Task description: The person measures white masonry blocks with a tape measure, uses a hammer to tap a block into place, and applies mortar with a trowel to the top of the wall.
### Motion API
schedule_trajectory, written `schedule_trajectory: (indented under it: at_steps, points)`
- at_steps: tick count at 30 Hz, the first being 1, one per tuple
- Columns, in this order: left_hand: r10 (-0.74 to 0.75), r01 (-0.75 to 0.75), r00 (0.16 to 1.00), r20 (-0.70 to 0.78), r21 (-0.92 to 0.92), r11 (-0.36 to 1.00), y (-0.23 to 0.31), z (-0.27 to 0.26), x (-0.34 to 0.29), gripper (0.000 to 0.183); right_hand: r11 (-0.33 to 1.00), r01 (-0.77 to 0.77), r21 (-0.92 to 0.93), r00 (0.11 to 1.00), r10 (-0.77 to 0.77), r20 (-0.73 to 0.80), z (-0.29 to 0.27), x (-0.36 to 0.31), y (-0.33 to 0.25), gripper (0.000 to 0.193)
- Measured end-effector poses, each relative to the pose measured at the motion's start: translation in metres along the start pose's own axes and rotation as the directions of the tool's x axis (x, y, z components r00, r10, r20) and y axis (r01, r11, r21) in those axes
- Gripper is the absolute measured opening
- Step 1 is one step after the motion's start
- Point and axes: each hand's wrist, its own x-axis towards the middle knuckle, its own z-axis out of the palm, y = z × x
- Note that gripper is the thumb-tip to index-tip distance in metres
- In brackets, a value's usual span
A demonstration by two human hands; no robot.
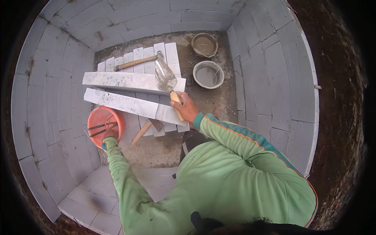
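Note:
My right hand (188, 109) is wrapped round the wooden handle of a trowel (166, 76). The trowel's mortar-smeared metal blade points away from me and lies over the end of a long pale block (129, 80). My left hand (111, 132) reaches down into an orange bucket (122, 122) on the left, close to two dark, thin rods (96, 126) inside it. What its fingers do there is unclear. Between my hands lies a second long row of pale block (121, 102). A hammer-like tool with a wooden handle (141, 132) rests below it.
A wooden-handled tool (135, 63) lies across several pale slabs (172, 58). Two mortar buckets, a grey-brown one (204, 44) and a white-rimmed one (197, 81), stand at the far right. Grey block walls (274, 78) enclose the space, with brown soil (337, 98) outside.

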Motion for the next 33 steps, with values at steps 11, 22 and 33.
schedule_trajectory:
  at_steps: [11, 22, 33]
  points:
    - [-0.069, 0.082, 0.996, -0.06, 0.255, 0.963, 0.047, -0.006, 0.019, 0.049, 0.992, -0.036, -0.121, 0.983, 0.057, 0.176, -0.029, -0.018, -0.015, 0.078]
    - [-0.147, 0.162, 0.986, -0.077, 0.244, 0.956, 0.023, 0.016, 0.023, 0.044, 0.993, 0.049, 0.112, 0.999, -0.048, -0.008, -0.084, -0.055, 0.023, 0.067]
    - [-0.144, 0.167, 0.983, -0.115, 0.23, 0.959, -0.001, 0.022, 0.044, 0.039, 0.809, -0.571, -0.14, 0.774, 0.474, -0.42, -0.201, -0.219, 0.231, 0.059]
